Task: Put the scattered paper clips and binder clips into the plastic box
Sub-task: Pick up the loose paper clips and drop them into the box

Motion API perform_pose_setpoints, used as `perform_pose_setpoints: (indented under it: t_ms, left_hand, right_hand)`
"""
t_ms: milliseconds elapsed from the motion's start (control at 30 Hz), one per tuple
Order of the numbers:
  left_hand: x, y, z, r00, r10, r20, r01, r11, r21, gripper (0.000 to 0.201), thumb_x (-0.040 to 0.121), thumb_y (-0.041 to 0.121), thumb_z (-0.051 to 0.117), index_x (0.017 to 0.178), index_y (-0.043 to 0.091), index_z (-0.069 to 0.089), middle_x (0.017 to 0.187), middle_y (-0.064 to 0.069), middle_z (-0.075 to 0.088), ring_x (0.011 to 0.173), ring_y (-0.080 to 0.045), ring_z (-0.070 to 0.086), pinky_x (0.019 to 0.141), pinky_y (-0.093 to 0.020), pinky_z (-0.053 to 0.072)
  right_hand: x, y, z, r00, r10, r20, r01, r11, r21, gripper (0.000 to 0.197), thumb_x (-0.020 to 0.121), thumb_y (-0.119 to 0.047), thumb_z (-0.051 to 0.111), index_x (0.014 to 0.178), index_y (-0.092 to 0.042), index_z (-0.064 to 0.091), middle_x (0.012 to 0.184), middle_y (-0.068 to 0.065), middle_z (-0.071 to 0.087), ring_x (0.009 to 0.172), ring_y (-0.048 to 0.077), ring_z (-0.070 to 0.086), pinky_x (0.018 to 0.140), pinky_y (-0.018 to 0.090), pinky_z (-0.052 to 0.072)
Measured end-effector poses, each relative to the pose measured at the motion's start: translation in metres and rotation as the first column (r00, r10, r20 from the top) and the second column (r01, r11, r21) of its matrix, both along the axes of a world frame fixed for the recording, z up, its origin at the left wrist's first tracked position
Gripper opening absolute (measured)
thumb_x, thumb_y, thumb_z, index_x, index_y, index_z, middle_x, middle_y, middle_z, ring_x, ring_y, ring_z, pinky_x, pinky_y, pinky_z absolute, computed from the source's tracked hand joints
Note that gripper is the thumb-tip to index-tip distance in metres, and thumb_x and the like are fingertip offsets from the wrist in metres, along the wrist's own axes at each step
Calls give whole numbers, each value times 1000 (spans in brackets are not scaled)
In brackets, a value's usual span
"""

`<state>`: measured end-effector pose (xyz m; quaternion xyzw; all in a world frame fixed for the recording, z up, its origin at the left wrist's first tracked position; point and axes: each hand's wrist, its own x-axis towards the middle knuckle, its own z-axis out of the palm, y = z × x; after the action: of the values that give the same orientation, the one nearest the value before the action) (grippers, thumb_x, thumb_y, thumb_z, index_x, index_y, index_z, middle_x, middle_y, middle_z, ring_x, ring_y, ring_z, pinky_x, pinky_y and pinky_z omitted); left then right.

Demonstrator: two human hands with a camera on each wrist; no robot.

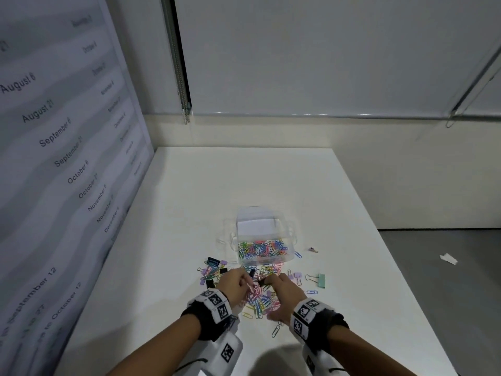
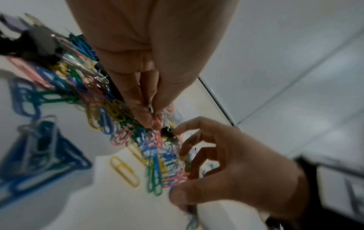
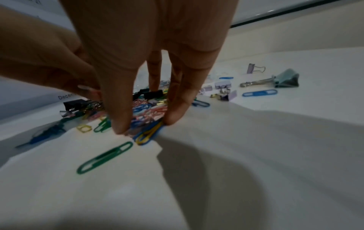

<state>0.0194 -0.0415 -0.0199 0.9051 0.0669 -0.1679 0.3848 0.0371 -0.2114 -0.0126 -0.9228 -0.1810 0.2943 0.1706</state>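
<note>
A clear plastic box [image 1: 291, 234] stands open mid-table, its bottom covered with coloured paper clips. In front of it lies a pile of scattered paper clips [image 1: 260, 303] and binder clips. My left hand [image 1: 250, 287] [image 2: 153, 119] hangs over the pile with its fingertips pinched together on the wire handle of a small black binder clip [image 2: 167, 132] [image 1: 261, 282]. My right hand [image 1: 268, 298] [image 3: 145, 123] is set down on the pile, thumb and fingers curled round a bunch of paper clips [image 3: 149, 112]; its index fingertip touches the black clip.
A mint green binder clip [image 1: 321, 280] [image 3: 287, 79] and small purple ones [image 1: 297, 275] lie to the right. Black and blue binder clips [image 1: 212, 261] sit left. A green paper clip [image 3: 105, 158] lies nearest me. A printed wall panel [image 1: 67, 158] borders the table's left side.
</note>
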Motion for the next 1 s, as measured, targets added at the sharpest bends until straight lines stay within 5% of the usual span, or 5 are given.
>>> perform_pose_setpoints:
  t_ms: [233, 433, 633, 833, 1000]
  left_hand:
    - [5, 5, 1, 940, 263, -216, -326, 877, -352, 34, 87, -8, 40, 73, 14, 62, 59, -7, 59, 38, -9, 49, 49, -20, 43]
    - [13, 5, 12, 769, 325, -550, -638, 418, -646, 12, 90, -6, 49, 86, -8, 60, 76, -21, 65, 67, -25, 58, 52, -26, 58]
    - [37, 12, 27, 748, 297, -594, -658, 207, -724, 25, 94, 6, 45, 111, -9, 57, 119, -23, 59, 104, -34, 63, 61, -27, 60]
    - [61, 13, 43, 762, 325, -560, -632, 183, -753, 37, 98, 13, 41, 130, -6, 45, 142, -17, 40, 133, -33, 41, 110, -37, 38]
    - [65, 17, 44, 754, 326, -571, -651, 248, -717, 41, 98, 10, 41, 136, -5, 37, 151, -22, 26, 140, -33, 30, 113, -38, 32]
  right_hand:
    - [6, -9, -1, 989, -144, 15, 142, 987, 76, 32, 78, -4, 46, 67, -34, 46, 74, -7, 57, 73, 13, 53, 66, 20, 46]
    - [6, -18, 6, 977, -214, 14, 210, 967, 145, 24, 75, -7, 48, 81, -26, 61, 81, -5, 58, 72, 10, 51, 62, 15, 42]
    - [-4, -14, 1, 998, -8, -58, 7, 1000, -17, 48, 63, -30, 78, 98, -23, 46, 99, -5, 35, 89, 18, 44, 73, 28, 38]
    - [5, -3, 4, 1000, 20, 1, -20, 1000, -24, 19, 77, -4, 50, 83, -15, 64, 96, 5, 64, 91, 23, 58, 71, 20, 36]
    - [16, -4, 12, 1000, -16, 15, 16, 999, 35, 29, 78, -3, 44, 80, -14, 71, 90, 3, 72, 89, 16, 65, 86, 23, 46]
